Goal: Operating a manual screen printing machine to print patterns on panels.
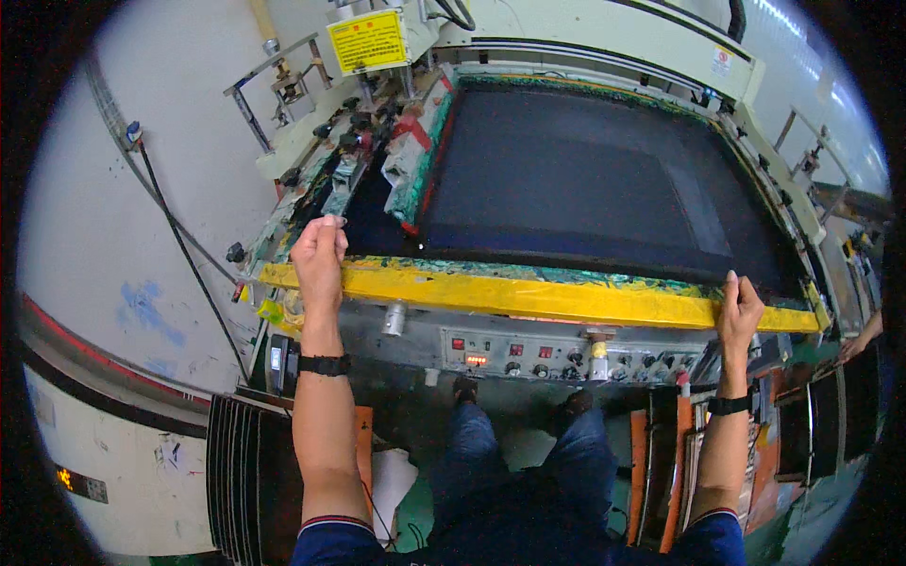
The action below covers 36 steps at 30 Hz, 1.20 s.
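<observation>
My left hand [321, 257] is closed with its fingertips pinched, above the left part of the yellow front edge [528, 294] of a large screen-printing frame. My right hand [740, 309] is also closed in a pinch, over the same edge near its right end. Anything thin between the fingertips of either hand is too small to make out. Beyond my hands spreads the dark mesh screen [576, 170]. A squeegee bar [415, 170], smeared with green and red, stands along its left side. Next to it, nearer my left hand, is a narrower metal blade holder [347, 179].
Below the frame sits a control panel [510, 357] with knobs and red switches. Stacked dark racks [241, 462] stand at lower left, and orange-edged boards [661, 462] at lower right. Another person's hand [861, 338] shows at the far right. A yellow label [368, 42] hangs above the machine.
</observation>
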Motion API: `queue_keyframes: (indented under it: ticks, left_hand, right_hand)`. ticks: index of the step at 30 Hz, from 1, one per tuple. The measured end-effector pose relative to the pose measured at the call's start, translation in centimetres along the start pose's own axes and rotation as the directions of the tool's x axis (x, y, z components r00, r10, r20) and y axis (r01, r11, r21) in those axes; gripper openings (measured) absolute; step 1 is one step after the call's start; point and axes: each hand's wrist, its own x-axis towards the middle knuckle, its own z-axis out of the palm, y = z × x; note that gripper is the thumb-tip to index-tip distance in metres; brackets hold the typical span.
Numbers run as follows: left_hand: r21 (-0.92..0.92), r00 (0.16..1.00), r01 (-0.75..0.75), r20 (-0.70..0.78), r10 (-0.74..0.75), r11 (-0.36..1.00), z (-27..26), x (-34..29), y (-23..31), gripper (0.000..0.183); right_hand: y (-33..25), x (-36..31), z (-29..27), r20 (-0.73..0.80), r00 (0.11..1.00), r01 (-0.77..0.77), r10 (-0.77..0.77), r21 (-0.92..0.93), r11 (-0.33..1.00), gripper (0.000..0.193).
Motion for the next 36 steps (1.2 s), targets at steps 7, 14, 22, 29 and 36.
queue_keyframes:
  ticks: [7, 14, 22, 29, 36]
  left_hand:
    - [-0.010, 1.000, -0.020, 0.012, 0.021, 1.000, 0.0, 0.0, -0.1, 0.023]
    - [-0.011, 1.000, 0.015, 0.015, -0.015, 1.000, -0.1, 0.1, 0.1, 0.023]
    - [0.015, 0.999, -0.034, -0.002, 0.034, 0.999, 0.1, 0.4, -0.6, 0.024]
    - [0.031, 1.000, -0.010, -0.014, 0.010, 0.999, 0.0, 0.3, -0.5, 0.025]
    - [0.008, 1.000, -0.028, 0.005, 0.028, 1.000, 0.0, 0.6, -0.6, 0.024]
  right_hand:
    - [0.2, -1.0, 0.2, -0.022, 1.000, 0.021, -0.021, -0.012, 1.000, 0.037]
    - [0.4, -1.6, 0.6, -0.048, 0.995, 0.082, -0.086, -0.080, 0.993, 0.036]
    - [0.3, -1.8, 0.7, -0.070, 0.994, 0.072, -0.079, -0.100, 0.992, 0.034]
    - [0.4, -1.9, 0.6, -0.073, 0.994, 0.079, -0.085, -0.084, 0.993, 0.032]
    - [0.5, -1.9, 0.8, -0.082, 0.993, 0.076, -0.081, -0.058, 0.995, 0.032]
